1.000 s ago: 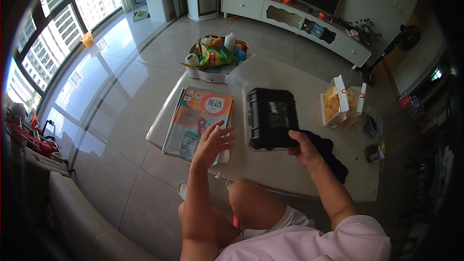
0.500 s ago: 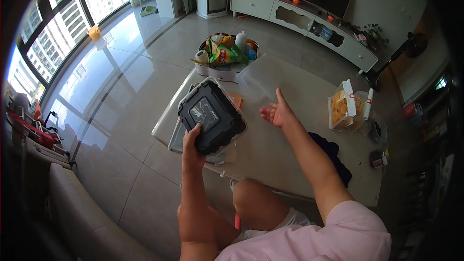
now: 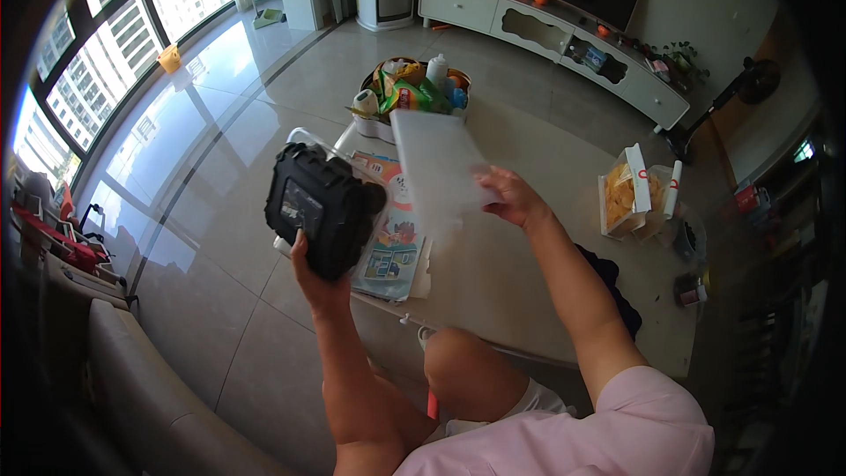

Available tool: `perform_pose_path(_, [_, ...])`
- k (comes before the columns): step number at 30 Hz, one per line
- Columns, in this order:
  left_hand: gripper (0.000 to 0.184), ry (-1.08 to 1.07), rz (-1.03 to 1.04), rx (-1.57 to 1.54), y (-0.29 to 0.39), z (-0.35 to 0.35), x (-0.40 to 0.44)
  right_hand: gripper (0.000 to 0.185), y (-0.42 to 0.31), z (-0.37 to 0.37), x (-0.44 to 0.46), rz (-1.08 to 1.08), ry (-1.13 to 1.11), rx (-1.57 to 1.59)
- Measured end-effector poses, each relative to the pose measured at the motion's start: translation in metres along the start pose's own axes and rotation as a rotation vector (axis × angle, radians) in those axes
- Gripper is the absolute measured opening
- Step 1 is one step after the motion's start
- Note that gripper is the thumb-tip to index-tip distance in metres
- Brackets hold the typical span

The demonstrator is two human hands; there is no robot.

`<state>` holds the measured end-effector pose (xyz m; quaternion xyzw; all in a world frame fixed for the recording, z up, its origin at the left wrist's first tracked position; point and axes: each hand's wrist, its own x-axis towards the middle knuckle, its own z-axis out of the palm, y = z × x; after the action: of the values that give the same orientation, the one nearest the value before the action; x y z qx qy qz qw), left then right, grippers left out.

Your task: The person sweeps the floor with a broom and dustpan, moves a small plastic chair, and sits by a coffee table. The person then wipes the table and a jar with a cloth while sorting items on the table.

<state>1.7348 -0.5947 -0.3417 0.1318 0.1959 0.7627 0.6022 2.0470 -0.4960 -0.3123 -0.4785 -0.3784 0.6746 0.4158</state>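
My left hand (image 3: 319, 282) is wrapped round the lower edge of a black plastic case (image 3: 304, 203), held tilted above the left end of the table. Behind the case, and seemingly in the same grip, shows the rim of a clear plastic container (image 3: 376, 185). On the right, my right hand (image 3: 514, 198) pinches the edge of a translucent plastic box (image 3: 438, 154), raised off the tabletop and slightly blurred. Beneath and between them lies a colourful picture book (image 3: 394, 251) on the table (image 3: 520, 300).
At the table's far end stands a basket (image 3: 379, 128) full of snack bags and bottles. To the right are a box of yellow chips (image 3: 619, 194), a lidded jar (image 3: 690, 289) and dark cloth (image 3: 608, 278). A sofa (image 3: 150, 388) borders the left.
My left hand has moved left with the black case and tilted it, uncovering the picture book. My right hand, open before, has closed on the translucent box and lifted it.
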Motion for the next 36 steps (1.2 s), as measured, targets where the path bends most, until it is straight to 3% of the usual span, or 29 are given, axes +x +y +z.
perform_pose_path(4, [0.058,-0.115,0.063,-0.041,0.006,0.012,-0.008,0.044,0.049,0.039,0.006,-0.021,-0.309,-0.236])
perform_pose_path(7, [0.055,-0.097,-0.007,0.02,0.006,0.002,-0.006,0.052,0.052,0.054,-0.022,-0.1,-0.315,-0.321])
perform_pose_path(8, [0.053,-0.061,-0.036,0.054,0.004,0.0,-0.006,0.053,0.055,0.042,-0.034,-0.252,-0.059,-0.57])
perform_pose_path(12, [0.053,0.026,-0.108,0.139,-0.015,-0.003,-0.008,0.047,0.039,-0.049,-0.119,-0.666,0.24,-1.178])
perform_pose_path(16, [0.052,0.034,-0.156,0.209,-0.031,0.009,-0.016,0.048,0.057,-0.144,-0.218,-0.489,0.28,-1.584])
perform_pose_path(19, [0.052,0.029,-0.167,0.339,-0.043,0.022,-0.023,0.047,0.086,-0.173,-0.251,-0.413,0.262,-1.734])
perform_pose_path(22, [0.053,0.081,-0.186,0.49,-0.056,0.011,-0.02,0.047,0.109,-0.173,-0.227,-0.412,0.241,-1.734])
perform_pose_path(27, [0.055,0.103,-0.217,0.582,-0.057,0.018,-0.021,0.041,0.09,-0.136,-0.121,-0.655,-0.002,-1.623])
perform_pose_path(31, [0.054,0.169,-0.207,0.65,-0.06,0.018,-0.019,0.036,0.066,-0.121,0.011,-0.756,0.082,-1.597])
perform_pose_path(36, [0.055,0.205,-0.22,0.711,-0.061,0.032,-0.019,0.037,0.03,-0.134,0.159,-0.718,0.298,-1.667])
